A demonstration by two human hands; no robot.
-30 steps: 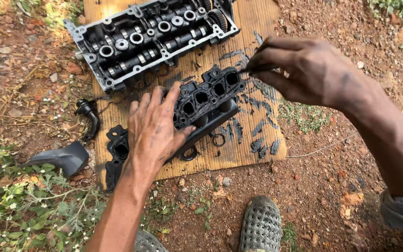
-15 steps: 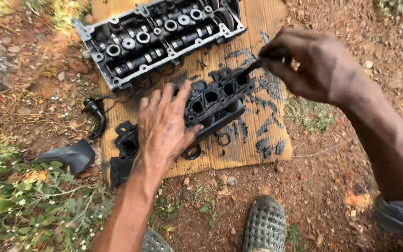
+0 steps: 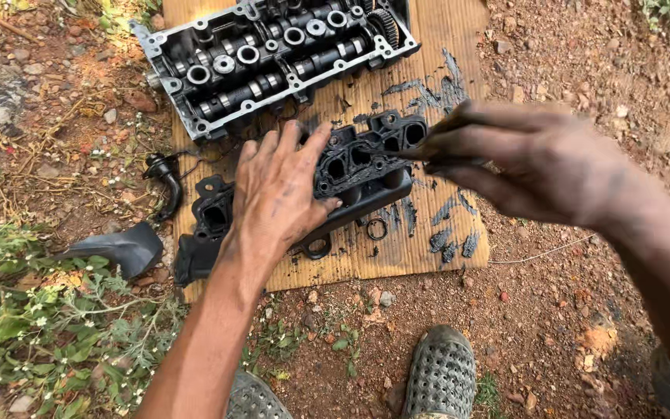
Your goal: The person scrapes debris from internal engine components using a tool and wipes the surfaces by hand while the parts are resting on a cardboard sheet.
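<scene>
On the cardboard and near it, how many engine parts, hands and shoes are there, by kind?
Grey cylinder head: 1
Black manifold: 1
Black curved hose: 1
Black ring: 1
Hands: 2, left hand, right hand
Shoes: 2
Total: 8

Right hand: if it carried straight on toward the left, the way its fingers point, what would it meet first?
Probably the black manifold part; the right hand points at its port end, with the left hand just beyond. Depth is unclear.
</scene>
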